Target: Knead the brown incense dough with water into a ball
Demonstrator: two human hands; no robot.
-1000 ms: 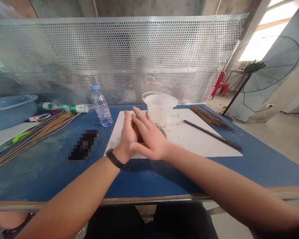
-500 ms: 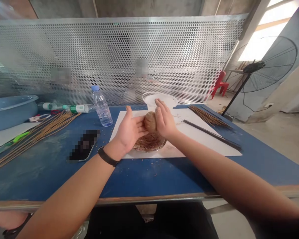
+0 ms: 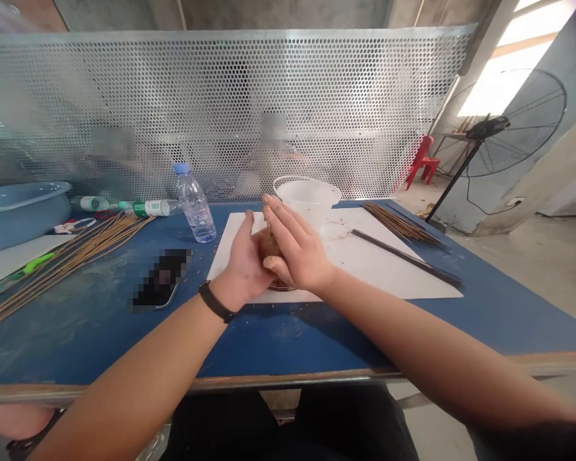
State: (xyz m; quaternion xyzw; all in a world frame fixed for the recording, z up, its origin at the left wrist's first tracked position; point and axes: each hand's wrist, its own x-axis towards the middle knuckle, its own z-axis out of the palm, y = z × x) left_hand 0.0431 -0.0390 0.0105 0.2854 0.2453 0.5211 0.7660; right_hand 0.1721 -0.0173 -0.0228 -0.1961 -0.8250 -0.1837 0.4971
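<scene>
Blue table below; left hand thumb-up, right hand slanted, both clasped around brown lump.

Passage: over white board, between right hand and dark strip. Obstructions: bucket beyond that hand; bottle at left; perforated screen across bench rear.

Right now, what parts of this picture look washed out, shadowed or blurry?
In the head view, the window is washed out white; the panel shows pale glare; a soft shadow falls on the table near the right forearm; much of the phone is coarsely pixelated; whatever lies behind the panel looks hazy.
</scene>
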